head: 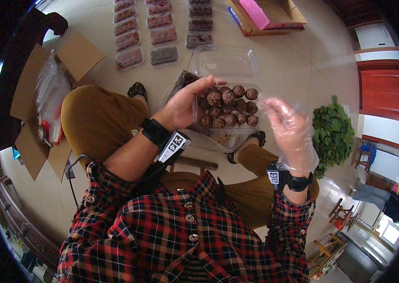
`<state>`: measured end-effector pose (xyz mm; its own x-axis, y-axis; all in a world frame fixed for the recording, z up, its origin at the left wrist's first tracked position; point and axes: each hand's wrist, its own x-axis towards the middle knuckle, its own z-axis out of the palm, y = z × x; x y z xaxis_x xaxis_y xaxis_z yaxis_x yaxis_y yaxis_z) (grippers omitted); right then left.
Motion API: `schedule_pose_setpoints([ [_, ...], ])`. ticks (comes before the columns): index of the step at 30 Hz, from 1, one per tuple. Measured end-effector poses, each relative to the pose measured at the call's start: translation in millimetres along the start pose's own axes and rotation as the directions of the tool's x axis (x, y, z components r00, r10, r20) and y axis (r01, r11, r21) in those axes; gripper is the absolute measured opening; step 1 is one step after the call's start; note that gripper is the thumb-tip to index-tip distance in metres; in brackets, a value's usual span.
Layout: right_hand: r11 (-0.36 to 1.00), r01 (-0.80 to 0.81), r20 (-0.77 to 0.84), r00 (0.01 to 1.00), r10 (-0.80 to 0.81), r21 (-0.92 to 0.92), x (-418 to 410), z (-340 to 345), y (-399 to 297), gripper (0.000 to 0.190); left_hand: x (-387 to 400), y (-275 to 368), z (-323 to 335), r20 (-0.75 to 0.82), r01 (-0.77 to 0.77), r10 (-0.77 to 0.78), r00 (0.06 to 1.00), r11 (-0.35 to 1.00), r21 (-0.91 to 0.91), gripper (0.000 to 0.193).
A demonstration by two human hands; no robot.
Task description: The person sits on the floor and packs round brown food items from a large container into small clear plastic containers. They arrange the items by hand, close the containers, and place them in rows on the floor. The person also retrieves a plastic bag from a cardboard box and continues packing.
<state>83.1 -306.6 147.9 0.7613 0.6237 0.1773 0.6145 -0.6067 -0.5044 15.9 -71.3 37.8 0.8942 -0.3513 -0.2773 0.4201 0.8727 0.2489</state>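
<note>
My left hand (185, 104) grips the left side of a clear plastic clamshell box (228, 130), thumb over its rim. Rows of dark brown, rough-surfaced balls (228, 97) lie in the box, some on top of others. The box's clear lid (226, 61) stands open on the far side. At the right edge of the box is my right hand (286, 122) in a thin clear plastic glove, fingers bent close together; whether anything is between them cannot be told. Behind and below the box, partly hidden, is a clear plastic bag (220, 139) with dark contents.
Columns of filled, closed plastic boxes (164, 55) stand on the tiled floor ahead. An open carton (26, 85) with plastic packaging is at left, another carton (274, 32) at far right. Green leafy stems (333, 138) lie right. A person (380, 198) is in the background.
</note>
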Motion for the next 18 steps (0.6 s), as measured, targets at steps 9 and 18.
schedule_pose_setpoints([
  [9,0.996,-0.006,0.043,0.999,0.002,0.085,-0.4,8.9,-8.1,0.016,-2.5,0.5,2.9,-0.02,-0.012,0.012,1.0,1.0,0.017,0.045],
  [18,0.975,0.024,-0.061,0.998,-0.011,0.219,1.5,13.3,-1.4,0.016,-2.4,1.3,2.4,-0.018,-0.023,0.023,1.0,1.0,-0.001,0.045],
])
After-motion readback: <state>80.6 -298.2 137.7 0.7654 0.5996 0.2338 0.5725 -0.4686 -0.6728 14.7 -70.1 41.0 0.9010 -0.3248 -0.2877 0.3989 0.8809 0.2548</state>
